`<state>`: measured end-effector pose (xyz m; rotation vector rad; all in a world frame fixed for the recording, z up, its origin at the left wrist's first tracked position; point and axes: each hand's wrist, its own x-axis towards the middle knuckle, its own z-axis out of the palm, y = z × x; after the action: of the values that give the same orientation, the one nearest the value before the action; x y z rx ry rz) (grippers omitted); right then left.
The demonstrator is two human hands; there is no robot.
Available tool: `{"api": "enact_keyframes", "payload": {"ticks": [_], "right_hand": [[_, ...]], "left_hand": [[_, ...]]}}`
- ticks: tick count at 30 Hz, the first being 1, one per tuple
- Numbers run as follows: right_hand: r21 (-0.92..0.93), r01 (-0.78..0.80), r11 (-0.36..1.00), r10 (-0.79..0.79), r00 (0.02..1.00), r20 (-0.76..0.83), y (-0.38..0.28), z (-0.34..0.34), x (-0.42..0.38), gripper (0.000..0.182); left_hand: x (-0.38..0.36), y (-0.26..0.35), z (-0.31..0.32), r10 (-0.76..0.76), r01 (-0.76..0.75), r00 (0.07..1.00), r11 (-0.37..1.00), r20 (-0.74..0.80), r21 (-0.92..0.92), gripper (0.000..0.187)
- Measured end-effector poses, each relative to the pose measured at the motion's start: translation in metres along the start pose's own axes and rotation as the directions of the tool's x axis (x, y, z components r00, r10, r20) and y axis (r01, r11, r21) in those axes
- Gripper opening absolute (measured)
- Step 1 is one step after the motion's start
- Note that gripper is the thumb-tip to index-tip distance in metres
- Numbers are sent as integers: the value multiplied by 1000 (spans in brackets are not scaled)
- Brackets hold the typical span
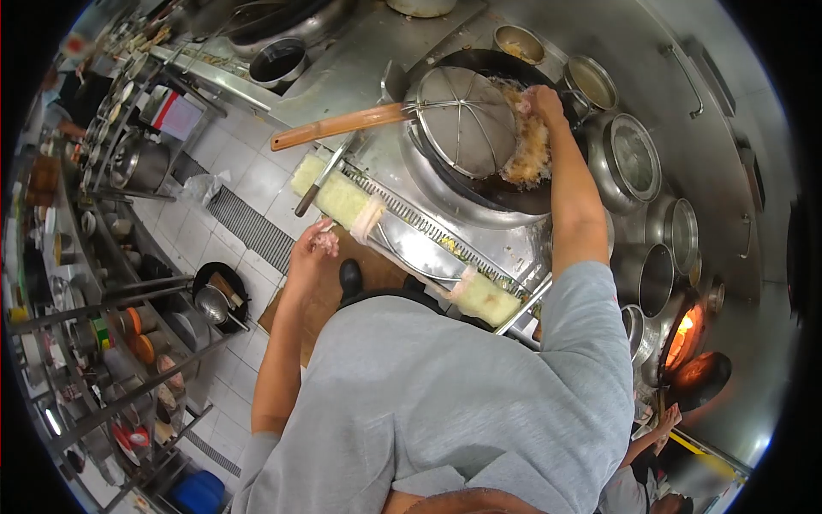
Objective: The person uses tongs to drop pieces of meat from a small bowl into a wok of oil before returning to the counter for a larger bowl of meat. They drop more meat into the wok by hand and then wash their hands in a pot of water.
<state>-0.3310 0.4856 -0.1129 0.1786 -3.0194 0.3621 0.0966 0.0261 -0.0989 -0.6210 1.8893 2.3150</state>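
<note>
My left hand (315,248) is held out over the floor at the left, fingers curled around pale pink pieces that look like raw meat (325,242). My right hand (541,104) is over the far right part of a large black wok (535,202), its fingers bent downward. Something pinkish shows at those fingertips, too small to name. Below it, golden food (529,154) bubbles in oil. A round strainer (467,120) with a wooden handle (330,128) lies across the wok's left side, partly hiding the inside.
Metal pots (634,158) line the stove's right side. A rolled yellowish cloth (488,295) lies along the stove's front edge, beside a metal-handled tool (321,182). Flames (682,337) burn near a co-worker's hand (666,421). Shelves (111,300) stand left.
</note>
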Motion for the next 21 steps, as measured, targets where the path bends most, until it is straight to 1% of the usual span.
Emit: {"api": "enact_keyframes", "payload": {"ticks": [1, 4, 6, 7, 8, 9, 10, 11, 12, 13, 14, 15, 16, 17, 18, 20, 21], "right_hand": [[-26, 49, 998, -49, 999, 7, -1, -5, -3, 23], [69, 108, 992, -105, 994, -41, -6, -27, -20, 27], [240, 79, 967, -49, 990, -129, -54, -58, -47, 25], [357, 68, 932, -38, 995, -90, -78, -70, -61, 27], [454, 187, 871, -144, 981, -127, -98, -69, -78, 27], [534, 295, 792, -236, 955, -178, -118, -72, -100, 27], [558, 263, 787, -277, 959, -62, -160, -92, -133, 26], [637, 254, 728, -329, 944, -1, -190, -95, -162, 25], [639, 277, 718, -387, 922, 35, -204, -73, -178, 25], [727, 280, 627, -469, 881, 66, -227, -72, -198, 29], [722, 348, 598, -542, 839, 44, -244, -70, -216, 32], [633, 538, 557, -624, 774, -108, -258, -63, -227, 35], [585, 621, 522, -662, 727, -181, -269, -57, -236, 37], [559, 671, 487, -697, 684, -215, -275, -58, -241, 37], [543, 678, 495, -720, 670, -180, -277, -58, -243, 36], [513, 692, 509, -761, 640, -108, -280, -55, -244, 34], [506, 716, 482, -772, 620, -142, -281, -54, -245, 29]], "left_hand": [[4, 4, 5, -5, 5, 1000, 1000, -9, -19, 32], [30, -4, 6, 37, -17, 989, 991, 146, -134, 37], [44, -2, 13, 25, 4, 983, 988, 183, -157, 38], [56, -2, 15, 19, 58, 963, 960, 269, -274, 45], [63, -1, 18, 30, 120, 932, 916, 362, -384, 52], [60, 12, 30, 3, 154, 937, 894, 349, -420, 54], [55, 39, 46, -24, 191, 937, 871, 348, -454, 57], [53, 54, 57, -52, 231, 933, 844, 355, -484, 59], [57, 56, 61, -40, 250, 914, 840, 404, -481, 64], [62, 58, 64, -28, 268, 892, 837, 451, -478, 69], [65, 60, 66, -18, 286, 870, 833, 493, -474, 75], [64, 63, 70, 4, 277, 858, 838, 513, -470, 77], [65, 63, 71, 7, 283, 853, 834, 522, -473, 71], [67, 62, 72, 8, 290, 848, 830, 531, -476, 66], [69, 60, 72, 10, 296, 843, 827, 538, -478, 61], [73, 58, 69, 11, 301, 824, 839, 567, -454, 63], [73, 59, 68, 10, 304, 815, 844, 579, -442, 64]]}}
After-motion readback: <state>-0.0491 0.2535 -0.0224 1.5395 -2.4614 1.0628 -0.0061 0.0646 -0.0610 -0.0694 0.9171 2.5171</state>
